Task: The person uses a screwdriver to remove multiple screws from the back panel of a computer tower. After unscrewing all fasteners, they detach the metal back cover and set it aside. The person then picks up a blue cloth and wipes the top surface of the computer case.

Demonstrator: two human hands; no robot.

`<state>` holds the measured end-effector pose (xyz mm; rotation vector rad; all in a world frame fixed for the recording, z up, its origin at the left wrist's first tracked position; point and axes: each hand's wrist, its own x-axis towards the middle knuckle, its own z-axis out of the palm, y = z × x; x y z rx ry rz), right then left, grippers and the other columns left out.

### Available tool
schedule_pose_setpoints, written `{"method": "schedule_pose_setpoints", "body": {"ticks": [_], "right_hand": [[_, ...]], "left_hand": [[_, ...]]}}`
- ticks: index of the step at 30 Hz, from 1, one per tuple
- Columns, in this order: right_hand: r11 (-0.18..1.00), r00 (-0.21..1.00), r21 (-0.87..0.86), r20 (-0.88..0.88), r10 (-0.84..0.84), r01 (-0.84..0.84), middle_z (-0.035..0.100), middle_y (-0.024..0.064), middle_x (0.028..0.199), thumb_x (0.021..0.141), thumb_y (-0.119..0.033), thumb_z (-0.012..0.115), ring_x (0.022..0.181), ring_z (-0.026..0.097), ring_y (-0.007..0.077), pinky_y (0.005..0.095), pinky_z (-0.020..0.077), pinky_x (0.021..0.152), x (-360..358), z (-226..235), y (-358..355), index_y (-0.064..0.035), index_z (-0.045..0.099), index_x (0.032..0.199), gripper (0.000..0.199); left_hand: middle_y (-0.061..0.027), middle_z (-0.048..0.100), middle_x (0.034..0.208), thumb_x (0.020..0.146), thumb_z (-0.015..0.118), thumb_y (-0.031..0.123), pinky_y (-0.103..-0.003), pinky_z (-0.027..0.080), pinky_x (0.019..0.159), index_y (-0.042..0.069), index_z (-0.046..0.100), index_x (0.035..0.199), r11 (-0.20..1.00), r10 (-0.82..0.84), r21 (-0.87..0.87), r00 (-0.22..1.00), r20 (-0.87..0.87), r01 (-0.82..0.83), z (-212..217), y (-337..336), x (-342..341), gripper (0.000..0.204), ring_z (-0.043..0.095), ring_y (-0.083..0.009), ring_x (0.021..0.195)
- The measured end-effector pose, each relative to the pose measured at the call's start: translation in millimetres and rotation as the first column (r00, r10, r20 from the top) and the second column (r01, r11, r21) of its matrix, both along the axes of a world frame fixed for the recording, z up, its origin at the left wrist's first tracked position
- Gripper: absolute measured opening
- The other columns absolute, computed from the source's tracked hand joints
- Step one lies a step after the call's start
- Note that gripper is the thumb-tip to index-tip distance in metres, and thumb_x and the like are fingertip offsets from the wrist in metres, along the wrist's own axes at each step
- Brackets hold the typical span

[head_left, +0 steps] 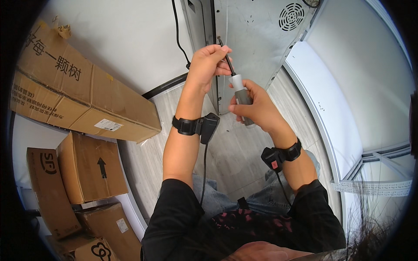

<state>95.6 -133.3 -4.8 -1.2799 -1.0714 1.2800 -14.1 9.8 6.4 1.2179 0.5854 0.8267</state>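
A grey and white electric screwdriver (237, 82) with a long dark bit slants up and to the left in front of a grey metal panel (257, 48). My right hand (257, 106) is wrapped round its grip. The fingers of my left hand (208, 65) are closed on the dark bit (228, 58), between the tip and the white collar. The bit's tip sits close to the panel's left edge; I cannot tell whether it touches or whether a screw is on it. Both my wrists wear black straps with small black boxes and cables.
The panel has a round vent (291, 17) at upper right. A black cable (177, 32) hangs left of it. Cardboard boxes (93, 163) are stacked on the left, one long box (126, 108) reaching toward my left arm. A white-framed panel (331, 100) stands on the right. Grey wood-look floor (233, 143) lies below.
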Motion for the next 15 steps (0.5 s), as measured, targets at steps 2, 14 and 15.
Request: {"method": "schedule_pose_setpoints", "body": {"ticks": [2, 14, 15], "right_hand": [[0.996, 0.978, -0.003, 0.186, -0.089, 0.091, 0.057, 0.0037, 0.078, 0.075, -0.003, 0.067, 0.058, 0.054, 0.0111, 0.0243, 0.044, 0.05, -5, 7, -2, -0.0013, 0.049, 0.11, 0.04], [0.998, 0.985, 0.034, -0.161, 0.054, -0.049, 0.058, 0.0034, 0.083, 0.077, -0.006, 0.066, 0.069, 0.055, 0.0105, 0.0255, 0.046, 0.061, 7, -5, 2, -0.0021, 0.053, 0.107, 0.033], [0.998, 0.996, 0.063, -0.093, 0.018, -0.012, 0.058, 0.0028, 0.083, 0.077, -0.006, 0.067, 0.069, 0.055, 0.0101, 0.025, 0.0457, 0.062, 5, -6, 2, -0.002, 0.053, 0.107, 0.034]], "left_hand": [[-0.0051, 0.062, 0.072, 0.091, 0.056, 0.018, -0.02, 0.049, 0.052, 0.001, 0.06, 0.092, 0.996, 0.039, 0.079, 0.996, -0.084, -0.032, -2, 1, 0, 0.018, 0.062, -0.0109, 0.06], [-0.0049, 0.062, 0.074, 0.09, 0.057, 0.02, -0.02, 0.049, 0.051, 0.0, 0.061, 0.094, 1.0, 0.006, 0.013, 0.999, 0.044, -0.007, -3, 1, 2, 0.021, 0.061, -0.0108, 0.059], [-0.0048, 0.062, 0.074, 0.09, 0.057, 0.021, -0.02, 0.049, 0.051, 0.0, 0.061, 0.093, 1.0, 0.021, 0.021, 0.999, 0.026, -0.021, -2, 0, 3, 0.021, 0.061, -0.0107, 0.059]]}}
